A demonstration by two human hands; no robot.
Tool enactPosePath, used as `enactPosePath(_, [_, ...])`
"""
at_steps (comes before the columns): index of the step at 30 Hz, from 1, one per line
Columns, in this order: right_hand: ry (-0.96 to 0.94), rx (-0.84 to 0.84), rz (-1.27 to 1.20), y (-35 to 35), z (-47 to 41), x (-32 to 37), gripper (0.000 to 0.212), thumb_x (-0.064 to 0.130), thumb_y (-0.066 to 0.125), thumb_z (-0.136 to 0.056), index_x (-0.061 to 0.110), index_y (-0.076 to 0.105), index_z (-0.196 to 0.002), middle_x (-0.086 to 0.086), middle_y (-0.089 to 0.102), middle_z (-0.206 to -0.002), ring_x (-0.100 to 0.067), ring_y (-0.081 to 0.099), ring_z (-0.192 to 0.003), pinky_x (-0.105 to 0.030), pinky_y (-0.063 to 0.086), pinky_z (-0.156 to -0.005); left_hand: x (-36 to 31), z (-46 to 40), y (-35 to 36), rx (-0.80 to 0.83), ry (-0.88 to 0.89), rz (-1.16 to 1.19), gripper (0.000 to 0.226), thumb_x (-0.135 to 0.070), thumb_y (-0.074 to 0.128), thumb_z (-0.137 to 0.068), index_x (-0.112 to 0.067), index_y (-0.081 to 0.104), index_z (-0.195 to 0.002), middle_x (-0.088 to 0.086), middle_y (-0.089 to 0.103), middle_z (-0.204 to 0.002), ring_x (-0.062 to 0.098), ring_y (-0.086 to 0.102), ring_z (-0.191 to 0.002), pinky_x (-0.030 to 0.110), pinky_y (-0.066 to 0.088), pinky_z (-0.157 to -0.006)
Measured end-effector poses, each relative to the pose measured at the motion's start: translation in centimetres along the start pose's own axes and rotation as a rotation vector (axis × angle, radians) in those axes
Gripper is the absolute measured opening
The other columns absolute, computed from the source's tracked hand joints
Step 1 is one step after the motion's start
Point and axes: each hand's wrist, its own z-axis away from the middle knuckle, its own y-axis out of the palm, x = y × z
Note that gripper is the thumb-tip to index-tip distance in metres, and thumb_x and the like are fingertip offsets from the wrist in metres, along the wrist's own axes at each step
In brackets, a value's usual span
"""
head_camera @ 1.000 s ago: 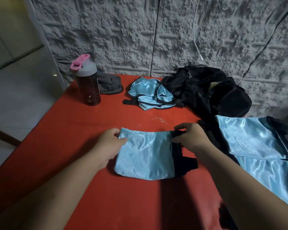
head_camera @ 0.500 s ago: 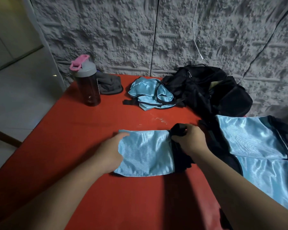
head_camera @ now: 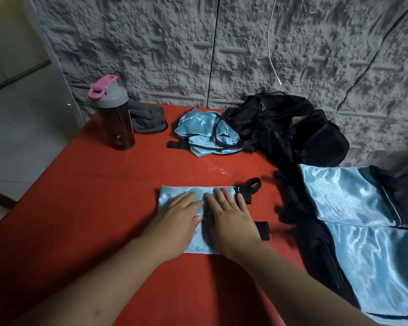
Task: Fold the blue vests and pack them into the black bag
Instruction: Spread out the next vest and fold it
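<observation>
Two bare hands are lying side by side, almost touching, in the lower centre of the frame, both flat with fingers straight. The left hand (head_camera: 178, 222) and the right hand (head_camera: 230, 222) are pressing palms-down on a small folded rectangle of shiny light-blue satin vest (head_camera: 186, 192), probably to flatten the fold so it keeps its shape before packing. Black webbing straps (head_camera: 250, 185) are sticking out from the right edge of this folded vest, one looping up past the right fingertips and another poking out near the wrist; they look not yet tucked in. Everything is sitting on a red table top (head_camera: 92, 196). To the right of the frame, two more light-blue satin vests with black trim (head_camera: 344, 196) are lying spread open and flat, seemingly waiting their turn. Toward the upper centre, a crumpled light-blue vest (head_camera: 203, 128) is lying in a heap, just beside a soft black fabric bag (head_camera: 280, 128) slumped against the wall with its top seemingly open, within reach for packing. At the upper left, a dark transparent bottle with a grey lid and pink cap (head_camera: 114, 114) is standing upright, touching a folded grey cloth (head_camera: 149, 120). Behind everything, a rough grey textured wall (head_camera: 151, 43) is filling the top, with a thin white cable (head_camera: 272, 55) hanging down it.
</observation>
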Motion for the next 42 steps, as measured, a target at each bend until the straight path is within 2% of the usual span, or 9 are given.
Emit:
enactPosePath(4, [0.029,0.03,0.042,0.3,0.4,0.0,0.067,0.054,0.011,-0.103,0.024,0.006,-0.163,-0.002,0.004,-0.171,-0.017,-0.008,-0.157,-0.049,-0.008,-0.125,0.8,0.9,0.4,0.213,-0.152,-0.151,0.087,-0.065,-0.01,-0.082,-0.034,0.007,-0.161,-0.014,-0.004,-0.168,0.004,-0.011,-0.153,0.036,-0.01,-0.124])
enactPosePath(7, [0.083,0.067,0.028,-0.2,0.7,0.3,0.066,0.058,0.01,-0.103,0.03,-0.003,-0.162,0.001,-0.007,-0.171,-0.014,-0.019,-0.155,-0.049,-0.013,-0.124,1.0,1.3,0.1,0.263,-0.312,-0.227,0.081,-0.076,-0.006,-0.083,-0.043,-0.012,-0.157,-0.023,-0.023,-0.163,-0.001,-0.029,-0.146,0.052,-0.012,-0.122])
enactPosePath(10, [0.147,0.062,-0.007,-0.5,0.8,0.5,0.072,0.068,0.01,-0.098,0.038,-0.004,-0.161,0.0,-0.013,-0.17,-0.015,-0.026,-0.153,-0.052,-0.014,-0.123,1.3,1.3,-0.7,0.27,-0.429,-0.224,0.09,-0.089,0.008,-0.08,-0.045,-0.014,-0.156,-0.023,-0.025,-0.162,0.01,-0.023,-0.151,0.057,-0.012,-0.12])
enactPosePath(15, [0.225,0.055,-0.044,-0.7,0.5,0.7,0.087,0.084,0.009,-0.087,0.039,0.0,-0.161,0.002,-0.008,-0.171,-0.014,-0.024,-0.153,-0.053,-0.013,-0.123,1.7,1.3,-1.6,0.296,-0.545,-0.232,0.119,-0.105,0.008,-0.059,-0.042,-0.017,-0.156,-0.015,-0.021,-0.165,0.021,-0.021,-0.153,0.061,-0.012,-0.118])
enactPosePath(23, [0.194,0.019,-0.027,-1.7,-0.9,-0.6,0.102,0.096,0.015,-0.077,0.032,0.022,-0.155,0.013,0.031,-0.152,-0.01,0.011,-0.15,-0.058,0.001,-0.124,1.8,1.5,-1.5,0.284,-0.547,-0.203,0.123,-0.108,0.005,-0.055,-0.042,-0.019,-0.155,-0.012,-0.021,-0.166,0.021,-0.024,-0.152,0.062,-0.013,-0.117])
enactPosePath(32, [0.247,0.068,-0.104,-1.1,-1.6,-1.3,0.1,0.098,0.012,-0.074,0.042,0.008,-0.158,0.007,0.016,-0.165,-0.014,-0.004,-0.155,-0.059,0.001,-0.123,2.0,1.4,-1.1,0.24,-0.55,-0.211,0.118,-0.102,0.006,-0.064,-0.035,-0.017,-0.157,-0.007,-0.019,-0.167,0.021,-0.02,-0.153,0.061,-0.009,-0.119])
enactPosePath(37, [0.182,0.001,-0.232,-4.3,-1.7,-1.4,0.078,0.072,0.03,-0.096,0.046,-0.008,-0.159,0.015,-0.005,-0.169,-0.013,-0.015,-0.155,-0.056,-0.012,-0.121,2.0,0.5,-2.0,0.169,-0.583,-0.202,0.114,-0.097,0.01,-0.071,-0.027,-0.014,-0.159,0.004,-0.019,-0.167,0.029,-0.016,-0.154,0.058,-0.006,-0.122])
enactPosePath(40, [0.079,-0.015,-0.174,-4.3,-0.7,-0.8,0.067,0.048,0.036,-0.105,0.034,0.003,-0.162,0.007,0.0,-0.171,-0.015,-0.01,-0.156,-0.047,-0.005,-0.124,1.0,0.0,-1.7,0.039,-0.38,-0.266,0.085,-0.07,0.003,-0.09,-0.025,-0.002,-0.161,0.004,-0.01,-0.169,0.028,-0.012,-0.155,0.056,-0.007,-0.122])
enactPosePath(42, [0.066,0.046,-0.104,-3.0,0.0,-0.4,0.065,0.046,0.033,-0.106,0.03,0.006,-0.162,0.005,0.0,-0.171,-0.016,-0.01,-0.156,-0.047,-0.004,-0.124,0.2,0.1,-0.8,0.065,-0.208,-0.257,0.079,-0.056,-0.005,-0.089,-0.024,0.006,-0.161,0.002,-0.002,-0.17,0.023,-0.007,-0.156,0.052,-0.006,-0.123])
